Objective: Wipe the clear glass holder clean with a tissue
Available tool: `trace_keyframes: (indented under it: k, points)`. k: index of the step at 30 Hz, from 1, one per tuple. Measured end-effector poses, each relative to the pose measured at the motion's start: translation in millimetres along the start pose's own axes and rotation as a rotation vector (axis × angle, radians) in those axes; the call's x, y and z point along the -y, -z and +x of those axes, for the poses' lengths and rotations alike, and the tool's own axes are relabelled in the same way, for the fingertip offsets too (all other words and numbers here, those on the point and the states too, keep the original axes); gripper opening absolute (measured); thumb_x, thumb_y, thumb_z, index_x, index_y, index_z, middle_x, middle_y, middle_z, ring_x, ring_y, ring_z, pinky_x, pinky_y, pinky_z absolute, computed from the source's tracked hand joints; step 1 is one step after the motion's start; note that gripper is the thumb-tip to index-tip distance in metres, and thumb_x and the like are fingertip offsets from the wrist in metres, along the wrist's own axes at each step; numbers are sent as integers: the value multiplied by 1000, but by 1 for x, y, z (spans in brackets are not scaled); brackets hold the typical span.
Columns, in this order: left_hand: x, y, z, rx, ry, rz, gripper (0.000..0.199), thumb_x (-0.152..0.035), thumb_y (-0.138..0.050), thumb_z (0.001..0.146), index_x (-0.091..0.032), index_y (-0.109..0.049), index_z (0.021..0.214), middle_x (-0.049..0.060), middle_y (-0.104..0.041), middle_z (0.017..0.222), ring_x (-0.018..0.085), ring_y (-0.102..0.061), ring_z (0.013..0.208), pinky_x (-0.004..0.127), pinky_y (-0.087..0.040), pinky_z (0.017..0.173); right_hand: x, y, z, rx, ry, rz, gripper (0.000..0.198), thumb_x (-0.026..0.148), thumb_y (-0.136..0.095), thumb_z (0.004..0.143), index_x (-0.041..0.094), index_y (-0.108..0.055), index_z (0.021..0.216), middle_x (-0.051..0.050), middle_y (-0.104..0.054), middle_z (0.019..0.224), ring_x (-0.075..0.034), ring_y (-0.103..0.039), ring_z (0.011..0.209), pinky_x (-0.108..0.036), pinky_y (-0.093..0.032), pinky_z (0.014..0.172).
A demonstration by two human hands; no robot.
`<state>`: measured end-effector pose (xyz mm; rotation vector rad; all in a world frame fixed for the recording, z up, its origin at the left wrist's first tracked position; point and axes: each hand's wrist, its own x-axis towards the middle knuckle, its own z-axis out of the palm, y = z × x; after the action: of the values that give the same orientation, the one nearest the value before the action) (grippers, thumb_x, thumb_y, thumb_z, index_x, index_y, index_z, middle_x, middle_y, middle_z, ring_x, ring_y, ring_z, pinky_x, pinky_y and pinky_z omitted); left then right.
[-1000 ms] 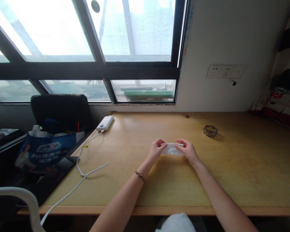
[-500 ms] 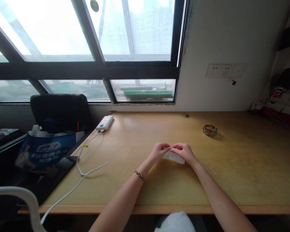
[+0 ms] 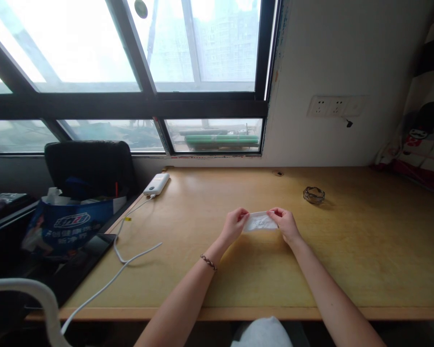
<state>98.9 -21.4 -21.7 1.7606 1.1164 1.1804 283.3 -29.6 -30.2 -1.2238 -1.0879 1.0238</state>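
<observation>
A thin white sheet, like a tissue (image 3: 261, 222), is stretched between my two hands above the middle of the wooden table. My left hand (image 3: 235, 225) pinches its left upper corner; a braided bracelet circles that wrist. At the opposite corner my right hand (image 3: 285, 224) grips the sheet between thumb and fingers. The sheet hangs in a small rectangle with a crumpled surface and a straight upper edge. Farther back on the right, a metallic openwork bracelet (image 3: 314, 195) rests on the tabletop.
A white power bank (image 3: 156, 184) lies at the table's back left, its white cable (image 3: 120, 250) trailing down the left side. Beyond the left edge are a blue bag (image 3: 72, 224) and a black chair (image 3: 90, 166). A wall socket (image 3: 336, 106) is above the table (image 3: 365, 260).
My hands have moved apart, the right one going rightward. The white sheet, earlier gathered at the fingertips and hanging below them, is now spread between them.
</observation>
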Motion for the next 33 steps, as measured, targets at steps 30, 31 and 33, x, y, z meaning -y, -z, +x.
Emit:
trace_keyframes:
  k: [30,31,33]
  points:
    - [-11,-5,-7,203,461,-636,38,-40,-67,59,-7,-61,78,8,-62,59,15,-60,55,27,-48,57,9,-12,-10,-31,-45,208,32,50,-52,70,19,-51,79,-1,-57,65,-12,-51,53,-21,-42,46]
    - [-11,-7,-8,155,441,-657,40,-41,-66,60,-7,-61,79,9,-63,62,16,-61,58,28,-49,60,10,-15,-12,48,-91,289,30,48,-55,69,19,-52,77,0,-57,66,-11,-52,54,-21,-43,49]
    - [-13,-13,-10,116,410,-677,42,-41,-66,60,-6,-62,82,11,-65,68,18,-62,63,31,-49,66,10,-23,-19,200,-149,374,26,41,-61,66,17,-54,74,-1,-58,67,-11,-53,57,-22,-44,53]
